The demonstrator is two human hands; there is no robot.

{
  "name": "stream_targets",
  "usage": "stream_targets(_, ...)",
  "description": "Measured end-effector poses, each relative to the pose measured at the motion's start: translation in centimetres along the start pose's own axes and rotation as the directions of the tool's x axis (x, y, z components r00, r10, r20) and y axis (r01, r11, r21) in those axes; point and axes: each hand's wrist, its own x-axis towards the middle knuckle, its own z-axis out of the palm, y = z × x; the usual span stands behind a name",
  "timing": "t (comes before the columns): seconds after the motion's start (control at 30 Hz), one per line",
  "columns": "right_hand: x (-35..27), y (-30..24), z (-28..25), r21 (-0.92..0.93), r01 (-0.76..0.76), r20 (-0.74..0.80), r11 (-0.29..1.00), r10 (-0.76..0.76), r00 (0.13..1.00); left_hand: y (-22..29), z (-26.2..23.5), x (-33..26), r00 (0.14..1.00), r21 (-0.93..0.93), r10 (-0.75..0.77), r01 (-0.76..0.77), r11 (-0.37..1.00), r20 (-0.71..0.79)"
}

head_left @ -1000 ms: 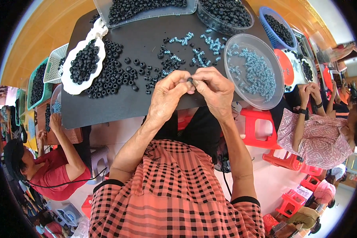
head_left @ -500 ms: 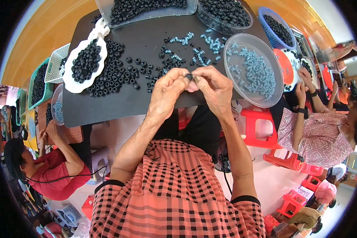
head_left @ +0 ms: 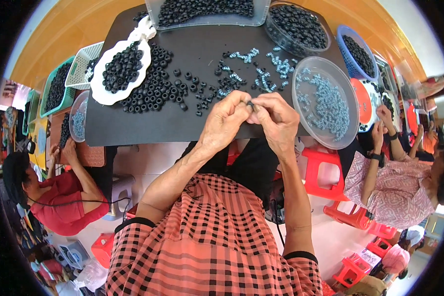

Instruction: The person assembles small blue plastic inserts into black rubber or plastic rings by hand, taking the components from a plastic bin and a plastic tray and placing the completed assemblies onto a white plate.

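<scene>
One small black part (head_left: 250, 104) pinched between left hand (head_left: 226, 119) and right hand (head_left: 279, 121), near edge of desk (head_left: 148, 127); one scalloped plate (head_left: 100, 92), left edge; one round tray (head_left: 334, 71), near-right corner.

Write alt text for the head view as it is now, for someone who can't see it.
Two hands pinch a small dark piece between them at a dark table. To the left, black pieces lie loose beside a heaped white dish; to the right is a clear tub of blue coils.
</scene>
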Motion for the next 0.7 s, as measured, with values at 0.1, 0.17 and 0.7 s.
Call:
stream_targets(0.1, 0.1, 0.2, -0.6, -0.149, 0.095, 0.042, 0.984, -0.089, 0.995, 1.1, 0.3, -0.3, 1.000, 0.038, -0.015, 0.015, 0.999, -0.007)
stream_targets(0.17, 0.1, -0.1, -0.3, -0.256, 0.169, 0.064, 0.952, -0.157, 0.985, 1.0, 0.0, -0.5, 0.999, 0.019, -0.032, 0.032, 0.999, -0.006)
stream_targets(0.7, 0.3, -1.3, 0.2, -0.212, -0.165, -0.009, 0.963, 0.167, 0.986, 2.7, -1.0, -1.6, 0.978, -0.039, -0.175, 0.181, 0.983, 0.109)
